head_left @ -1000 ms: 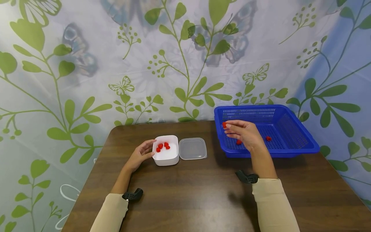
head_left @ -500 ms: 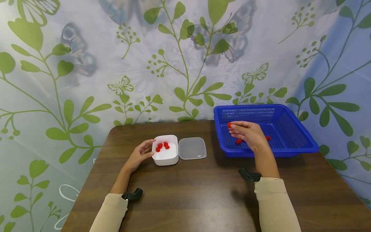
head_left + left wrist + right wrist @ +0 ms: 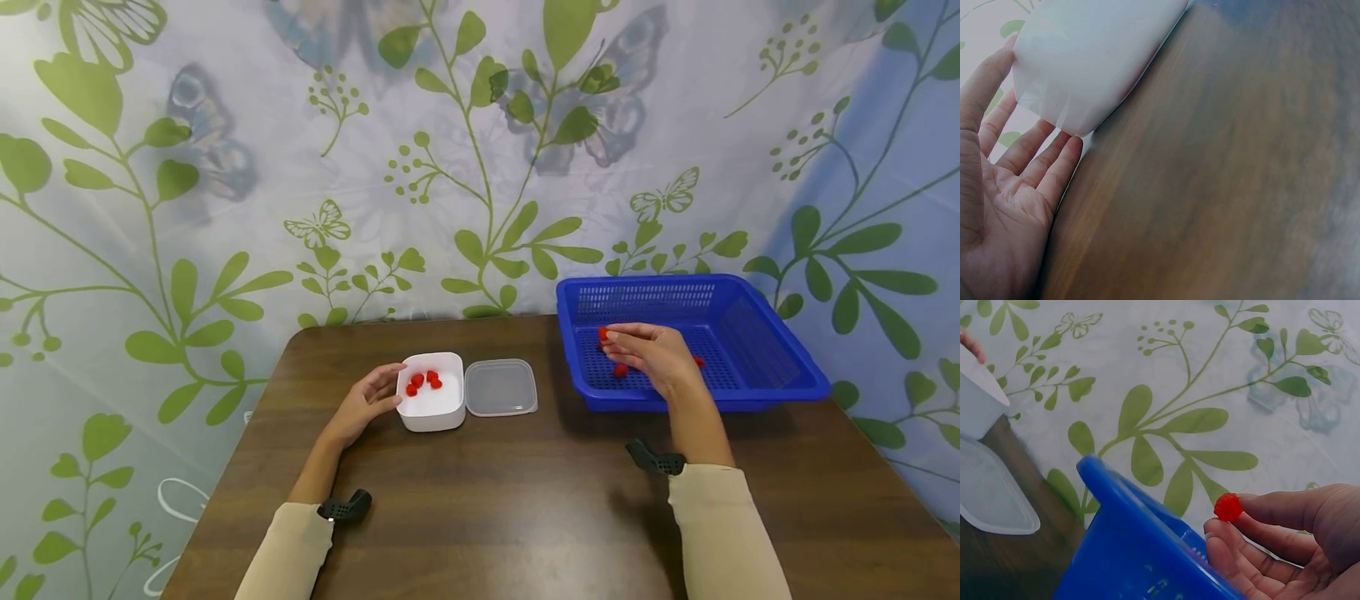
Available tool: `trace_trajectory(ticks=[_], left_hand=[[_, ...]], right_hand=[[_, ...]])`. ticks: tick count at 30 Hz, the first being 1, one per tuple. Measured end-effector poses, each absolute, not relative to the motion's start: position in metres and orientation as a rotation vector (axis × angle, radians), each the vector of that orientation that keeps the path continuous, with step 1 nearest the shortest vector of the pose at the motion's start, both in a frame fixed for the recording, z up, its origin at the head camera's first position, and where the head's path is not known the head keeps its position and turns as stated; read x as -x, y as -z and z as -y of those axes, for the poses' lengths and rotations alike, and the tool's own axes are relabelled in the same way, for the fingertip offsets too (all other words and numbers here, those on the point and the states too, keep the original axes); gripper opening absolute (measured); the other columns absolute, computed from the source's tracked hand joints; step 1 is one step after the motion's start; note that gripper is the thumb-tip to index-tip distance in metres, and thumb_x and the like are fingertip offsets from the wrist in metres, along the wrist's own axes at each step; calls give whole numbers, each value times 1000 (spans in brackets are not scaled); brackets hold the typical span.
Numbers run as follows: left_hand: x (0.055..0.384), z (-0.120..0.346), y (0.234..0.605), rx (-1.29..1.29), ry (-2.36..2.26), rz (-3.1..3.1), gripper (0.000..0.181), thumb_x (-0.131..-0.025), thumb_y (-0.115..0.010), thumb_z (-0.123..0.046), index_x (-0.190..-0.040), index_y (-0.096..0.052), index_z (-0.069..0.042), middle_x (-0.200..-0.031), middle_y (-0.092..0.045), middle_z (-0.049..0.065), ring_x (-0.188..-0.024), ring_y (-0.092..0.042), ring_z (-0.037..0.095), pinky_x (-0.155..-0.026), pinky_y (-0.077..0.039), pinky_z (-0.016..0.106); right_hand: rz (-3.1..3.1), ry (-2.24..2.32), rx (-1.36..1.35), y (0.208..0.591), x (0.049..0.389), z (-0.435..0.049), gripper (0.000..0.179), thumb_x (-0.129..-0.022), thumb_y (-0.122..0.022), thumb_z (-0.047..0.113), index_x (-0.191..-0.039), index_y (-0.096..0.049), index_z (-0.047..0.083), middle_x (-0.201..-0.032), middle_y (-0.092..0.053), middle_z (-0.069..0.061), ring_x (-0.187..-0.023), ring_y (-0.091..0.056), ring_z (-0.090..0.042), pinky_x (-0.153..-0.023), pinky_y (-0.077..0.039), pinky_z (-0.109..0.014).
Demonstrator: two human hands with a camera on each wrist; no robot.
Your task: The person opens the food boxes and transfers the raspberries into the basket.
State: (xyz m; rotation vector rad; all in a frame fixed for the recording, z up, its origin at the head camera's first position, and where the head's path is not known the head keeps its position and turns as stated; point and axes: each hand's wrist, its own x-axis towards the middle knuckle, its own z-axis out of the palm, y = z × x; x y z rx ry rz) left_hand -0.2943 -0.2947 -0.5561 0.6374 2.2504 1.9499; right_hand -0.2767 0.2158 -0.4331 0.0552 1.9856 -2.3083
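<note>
My right hand point(image 3: 654, 357) is over the left part of the blue basket point(image 3: 783, 362), pinching a red raspberry point(image 3: 1228, 507) between thumb and fingertips. Below it in the basket lies another raspberry point(image 3: 620, 370); one more point(image 3: 699, 362) shows just beside the hand. On the left, my left hand point(image 3: 366, 403) rests against the white square box point(image 3: 433, 421), fingers spread and lightly bent. In the left wrist view its fingertips point(image 3: 1072, 145) touch the box's side. Several raspberries point(image 3: 417, 379) sit inside the box, toward its back left.
A translucent lid point(image 3: 501, 387) lies flat on the brown wooden table point(image 3: 517, 500), right beside the box and between it and the basket. Behind the table hangs a leaf-patterned cloth point(image 3: 480, 167).
My right hand has moved a little to the right over the basket, still pinching the raspberry. My left hand and the box have stayed in place.
</note>
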Motion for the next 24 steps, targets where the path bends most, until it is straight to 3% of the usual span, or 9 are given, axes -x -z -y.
trace_trajectory(ticks=[8, 16, 24], left_hand=[[295, 295, 556, -651, -1969, -2235, 54, -94, -68, 0, -145, -50, -4, -151, -47, 17, -141, -42, 32, -109, -39, 20], [295, 294, 555, -641, -1953, -2236, 55, -94, -69, -3, -145, -50, -6, -152, -47, 15, -141, -41, 32, -110, -39, 21], [295, 295, 555, -650, -1952, -2256, 54, -95, -68, -2, -145, -49, -5, -151, -47, 16, -141, -42, 30, -110, -38, 21]], right_hand=[[-2200, 2045, -42, 427, 285, -223, 50, -98, -69, 16, -136, -54, -13, -100, -75, -1, -89, -75, -15, -90, -55, -37], [-2208, 1917, -82, 426, 299, -234, 53, -98, -69, 16, -139, -52, -13, -108, -75, -10, -85, -75, -14, -90, -55, -37], [-2183, 1827, -103, 429, 313, -239, 53, -98, -68, 12, -139, -49, -16, -97, -76, -5, -81, -75, -15, -89, -56, -38]])
